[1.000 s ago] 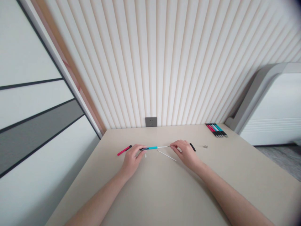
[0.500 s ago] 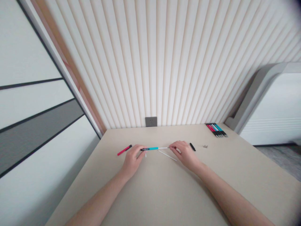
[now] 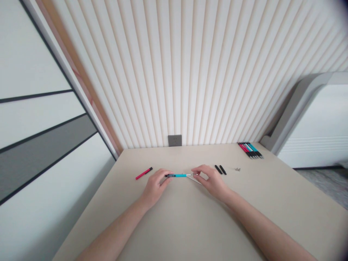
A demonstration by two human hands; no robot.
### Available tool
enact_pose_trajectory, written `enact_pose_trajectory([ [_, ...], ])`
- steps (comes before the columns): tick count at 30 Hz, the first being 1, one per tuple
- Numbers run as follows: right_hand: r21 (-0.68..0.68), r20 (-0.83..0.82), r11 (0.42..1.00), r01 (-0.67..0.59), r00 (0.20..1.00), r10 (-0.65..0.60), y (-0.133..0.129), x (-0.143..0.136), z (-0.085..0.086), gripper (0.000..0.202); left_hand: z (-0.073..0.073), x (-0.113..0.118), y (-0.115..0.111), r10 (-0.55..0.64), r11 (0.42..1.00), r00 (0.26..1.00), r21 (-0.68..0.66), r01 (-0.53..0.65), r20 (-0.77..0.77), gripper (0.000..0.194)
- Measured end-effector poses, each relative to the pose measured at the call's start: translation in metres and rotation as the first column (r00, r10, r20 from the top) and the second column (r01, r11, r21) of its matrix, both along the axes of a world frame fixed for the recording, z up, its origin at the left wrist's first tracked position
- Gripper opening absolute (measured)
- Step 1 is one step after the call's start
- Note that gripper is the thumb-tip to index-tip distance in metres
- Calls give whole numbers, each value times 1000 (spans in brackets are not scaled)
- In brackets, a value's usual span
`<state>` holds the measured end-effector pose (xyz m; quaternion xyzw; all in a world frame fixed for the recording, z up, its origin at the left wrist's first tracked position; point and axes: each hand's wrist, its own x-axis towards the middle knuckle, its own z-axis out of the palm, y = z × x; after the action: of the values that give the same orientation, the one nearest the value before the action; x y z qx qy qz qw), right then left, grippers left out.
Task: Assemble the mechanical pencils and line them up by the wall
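Note:
In the head view, my left hand (image 3: pixel 156 185) pinches the black clip end of a blue pen barrel (image 3: pixel 179 175), held roughly level above the table. My right hand (image 3: pixel 211 180) is closed on the end of a white pen refill (image 3: pixel 189 175), which sticks out of the barrel's open end. The refill's tip is partly hidden by the fingers. A second white refill (image 3: pixel 195 180) lies slanted on the table beneath, partly behind my right hand. Two black pen grips (image 3: pixel 220 169) lie just right of that hand.
A red pen barrel (image 3: pixel 143 173) with a black end lies left of my left hand. Small silver pen tips (image 3: pixel 237 169) sit to the right. Several pens (image 3: pixel 250 150) are lined up at the table's back right corner. A dark socket (image 3: pixel 174 140) is on the wall.
The refill has slid deeper into the blue barrel, and my right hand has come closer to my left. A second black grip, formerly hidden by my right hand, now shows.

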<state>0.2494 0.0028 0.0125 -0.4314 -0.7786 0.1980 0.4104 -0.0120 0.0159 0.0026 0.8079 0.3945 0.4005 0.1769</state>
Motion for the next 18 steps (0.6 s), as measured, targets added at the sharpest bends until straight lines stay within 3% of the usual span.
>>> enact_pose_trajectory([
  [7, -60, -92, 998, -6, 996, 1, -4, -4, 0, 18, 1, 0, 0, -1, 1000, 1000, -17, 1, 10, 12],
  [11, -67, -91, 998, 14, 996, -20, -5, -4, -2, 18, 1, 0, -1, -39, 999, 999, -20, 40, 25, 12],
  [14, -49, -67, 999, 18, 998, -21, -2, -1, 0, 22, 0, 2, -1, -3, 999, 1000, -38, 4, 30, 12],
  [18, -43, -14, 985, 168, 986, -168, 9, 18, 3, 28, 2, 2, -1, 48, 997, 998, -54, -46, 43, 11],
])
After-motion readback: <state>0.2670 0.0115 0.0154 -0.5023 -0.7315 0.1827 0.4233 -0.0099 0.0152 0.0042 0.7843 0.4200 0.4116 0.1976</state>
